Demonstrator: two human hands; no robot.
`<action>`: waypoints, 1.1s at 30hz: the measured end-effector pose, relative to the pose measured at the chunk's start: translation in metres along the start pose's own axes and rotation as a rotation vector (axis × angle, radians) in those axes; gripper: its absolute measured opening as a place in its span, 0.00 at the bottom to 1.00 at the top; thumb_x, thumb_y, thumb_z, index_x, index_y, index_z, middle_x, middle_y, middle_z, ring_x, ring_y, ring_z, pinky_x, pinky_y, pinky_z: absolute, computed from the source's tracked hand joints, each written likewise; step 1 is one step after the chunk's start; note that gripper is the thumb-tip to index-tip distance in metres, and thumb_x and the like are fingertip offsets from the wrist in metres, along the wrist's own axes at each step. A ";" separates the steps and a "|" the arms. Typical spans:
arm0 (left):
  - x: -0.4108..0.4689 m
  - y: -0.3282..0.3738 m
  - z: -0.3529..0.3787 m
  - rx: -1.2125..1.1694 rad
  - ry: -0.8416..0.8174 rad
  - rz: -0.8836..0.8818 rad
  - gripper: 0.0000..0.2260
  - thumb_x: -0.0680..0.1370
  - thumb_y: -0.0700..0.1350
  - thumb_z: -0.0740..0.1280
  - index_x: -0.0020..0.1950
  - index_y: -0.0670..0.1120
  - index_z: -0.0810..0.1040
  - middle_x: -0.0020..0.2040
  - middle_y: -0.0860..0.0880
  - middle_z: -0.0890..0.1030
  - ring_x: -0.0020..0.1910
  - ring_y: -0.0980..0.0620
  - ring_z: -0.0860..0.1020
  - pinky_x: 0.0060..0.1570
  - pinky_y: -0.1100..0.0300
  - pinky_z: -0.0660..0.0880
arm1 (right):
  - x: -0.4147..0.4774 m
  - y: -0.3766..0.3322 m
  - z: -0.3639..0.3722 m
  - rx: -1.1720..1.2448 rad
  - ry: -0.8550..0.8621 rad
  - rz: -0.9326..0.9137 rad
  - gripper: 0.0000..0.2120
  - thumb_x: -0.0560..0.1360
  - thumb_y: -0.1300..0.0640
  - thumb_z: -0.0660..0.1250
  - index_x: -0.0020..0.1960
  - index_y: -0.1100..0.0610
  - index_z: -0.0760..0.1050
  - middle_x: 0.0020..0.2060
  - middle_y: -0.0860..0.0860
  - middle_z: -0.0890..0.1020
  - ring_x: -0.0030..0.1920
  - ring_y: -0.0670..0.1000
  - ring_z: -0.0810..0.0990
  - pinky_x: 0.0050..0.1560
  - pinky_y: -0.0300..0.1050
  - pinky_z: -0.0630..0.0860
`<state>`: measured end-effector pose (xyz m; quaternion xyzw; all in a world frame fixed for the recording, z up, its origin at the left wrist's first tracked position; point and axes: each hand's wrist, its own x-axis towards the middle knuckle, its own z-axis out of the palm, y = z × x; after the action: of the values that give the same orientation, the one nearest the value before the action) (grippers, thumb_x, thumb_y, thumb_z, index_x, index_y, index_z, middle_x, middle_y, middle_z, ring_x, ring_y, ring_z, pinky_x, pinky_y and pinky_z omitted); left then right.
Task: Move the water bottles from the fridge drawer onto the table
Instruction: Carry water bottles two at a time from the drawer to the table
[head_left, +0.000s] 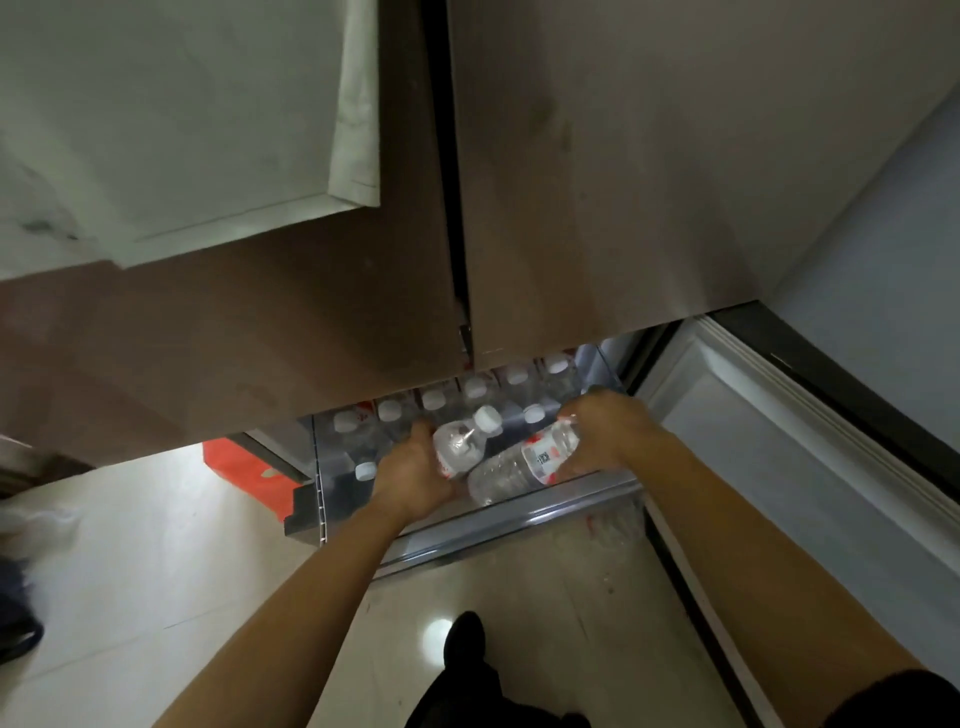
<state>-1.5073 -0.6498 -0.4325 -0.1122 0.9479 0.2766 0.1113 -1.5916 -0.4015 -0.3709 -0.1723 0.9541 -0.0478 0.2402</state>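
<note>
The fridge drawer (519, 514) is pulled out below the brown fridge doors and holds several clear water bottles with white caps (434, 400). My left hand (410, 475) grips one clear bottle (460, 441) by its body, cap pointing up and away. My right hand (605, 431) grips the top end of a second bottle (524, 465) with a red and white label, lying tilted, its base toward me over the drawer's front. The two held bottles touch each other above the drawer.
An open fridge door (779, 457) stands at the right. A pale counter or cabinet (171, 130) fills the upper left. An orange object (249, 473) lies on the shiny floor left of the drawer. My dark shoe (465, 644) is below.
</note>
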 end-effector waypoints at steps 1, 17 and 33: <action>-0.005 0.001 -0.004 -0.048 0.030 0.019 0.33 0.64 0.51 0.79 0.61 0.45 0.67 0.52 0.44 0.82 0.50 0.40 0.81 0.41 0.56 0.72 | -0.005 -0.001 -0.005 0.008 0.064 -0.017 0.32 0.58 0.35 0.79 0.58 0.46 0.78 0.52 0.48 0.81 0.51 0.52 0.81 0.49 0.44 0.77; -0.029 -0.002 -0.002 -0.426 0.163 -0.019 0.31 0.67 0.44 0.80 0.64 0.44 0.69 0.55 0.46 0.81 0.53 0.43 0.80 0.49 0.52 0.78 | -0.013 -0.018 0.061 0.617 0.482 0.066 0.40 0.61 0.50 0.84 0.66 0.55 0.67 0.53 0.50 0.77 0.51 0.52 0.77 0.49 0.46 0.74; -0.171 0.043 -0.035 -0.606 0.748 -0.039 0.32 0.66 0.52 0.80 0.60 0.71 0.66 0.52 0.77 0.74 0.53 0.72 0.75 0.48 0.77 0.70 | -0.075 -0.067 0.030 0.726 0.624 -0.494 0.33 0.67 0.48 0.80 0.68 0.41 0.70 0.61 0.40 0.77 0.58 0.36 0.72 0.54 0.20 0.65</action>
<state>-1.3622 -0.6081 -0.3356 -0.2489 0.7974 0.4789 -0.2698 -1.4952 -0.4380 -0.3527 -0.2751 0.8332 -0.4787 -0.0292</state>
